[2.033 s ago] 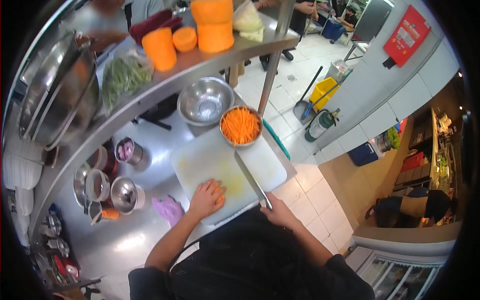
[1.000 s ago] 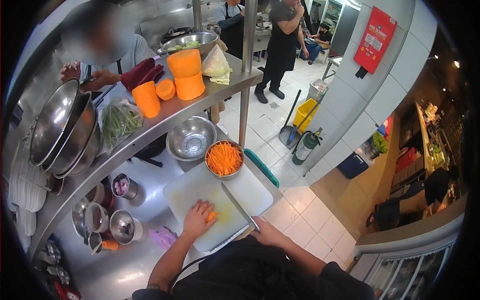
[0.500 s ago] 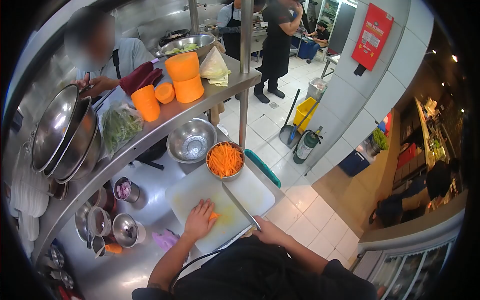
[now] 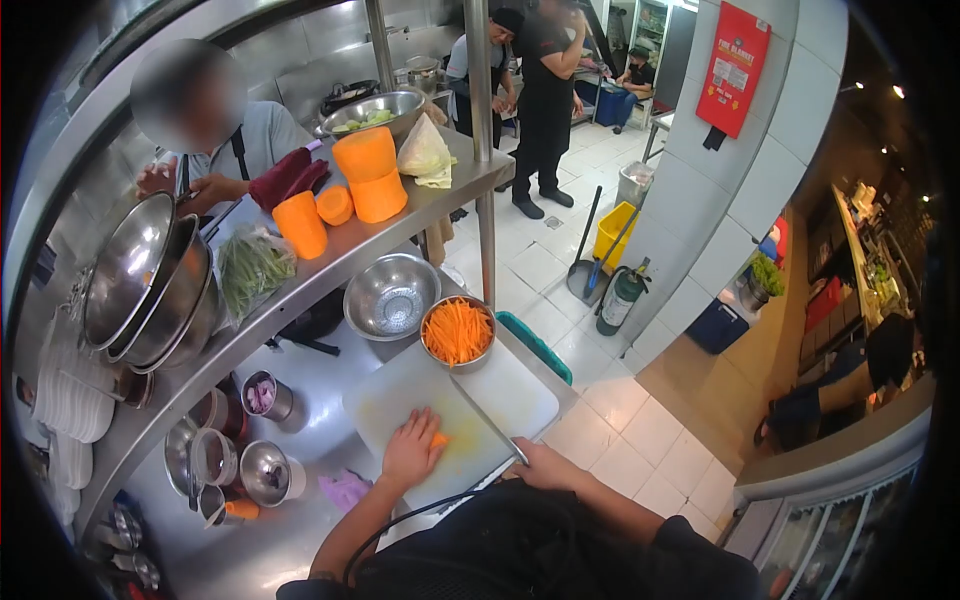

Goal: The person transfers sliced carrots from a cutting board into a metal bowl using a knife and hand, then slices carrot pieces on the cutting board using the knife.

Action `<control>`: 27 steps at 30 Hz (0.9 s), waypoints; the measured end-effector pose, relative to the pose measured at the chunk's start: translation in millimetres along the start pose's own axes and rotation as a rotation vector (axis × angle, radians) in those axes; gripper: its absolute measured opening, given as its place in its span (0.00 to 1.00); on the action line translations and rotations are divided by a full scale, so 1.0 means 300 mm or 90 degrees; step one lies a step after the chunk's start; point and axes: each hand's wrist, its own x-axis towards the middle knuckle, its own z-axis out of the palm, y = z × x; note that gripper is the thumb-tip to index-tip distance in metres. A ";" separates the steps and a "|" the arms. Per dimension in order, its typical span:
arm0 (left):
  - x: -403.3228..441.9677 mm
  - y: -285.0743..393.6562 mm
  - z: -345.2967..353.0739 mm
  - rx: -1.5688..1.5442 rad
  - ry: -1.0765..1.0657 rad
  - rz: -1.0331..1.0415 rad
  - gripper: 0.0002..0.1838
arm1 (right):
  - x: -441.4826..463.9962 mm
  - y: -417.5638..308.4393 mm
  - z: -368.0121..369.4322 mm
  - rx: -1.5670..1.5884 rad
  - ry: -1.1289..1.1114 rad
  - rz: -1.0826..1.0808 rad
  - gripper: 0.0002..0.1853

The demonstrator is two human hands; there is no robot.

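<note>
My left hand (image 4: 413, 449) lies over a small piece of carrot (image 4: 439, 440) on the white cutting board (image 4: 527, 395), its fingers pressed together on the piece. In my right hand (image 4: 544, 467) is the handle of a knife (image 4: 490, 422), whose blade rests across the board and points away from me toward a steel bowl of carrot strips (image 4: 458, 333). That bowl stands at the board's far edge. Behind it to the left sits a steel colander (image 4: 392, 297).
On the raised steel shelf (image 4: 400, 222) are large orange pieces (image 4: 367, 160), bagged greens (image 4: 252, 270) and stacked bowls (image 4: 130, 270). Small containers (image 4: 265, 472) and a purple cloth (image 4: 345, 489) lie left of the board. A person (image 4: 265, 140) stands behind the shelf; others are farther back.
The camera view has swung, shifting the scene. Both hands keep their places, left on the carrot piece and right on the knife. A worker in the background has turned and lowered their hands.
</note>
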 end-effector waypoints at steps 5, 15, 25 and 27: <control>-0.003 -0.002 0.008 -0.007 0.009 0.005 0.36 | -0.009 -0.044 -0.034 0.002 0.052 -0.056 0.30; 0.056 0.037 -0.142 0.070 0.006 -0.104 0.48 | 0.055 0.066 0.016 -0.017 0.002 0.025 0.26; 0.367 -0.279 -0.587 -0.287 0.404 -0.271 0.32 | 0.050 0.050 0.014 -0.042 -0.001 0.019 0.25; 0.330 -0.262 -0.477 -0.190 0.394 -0.187 0.31 | 0.025 0.011 -0.002 -0.041 -0.001 0.020 0.26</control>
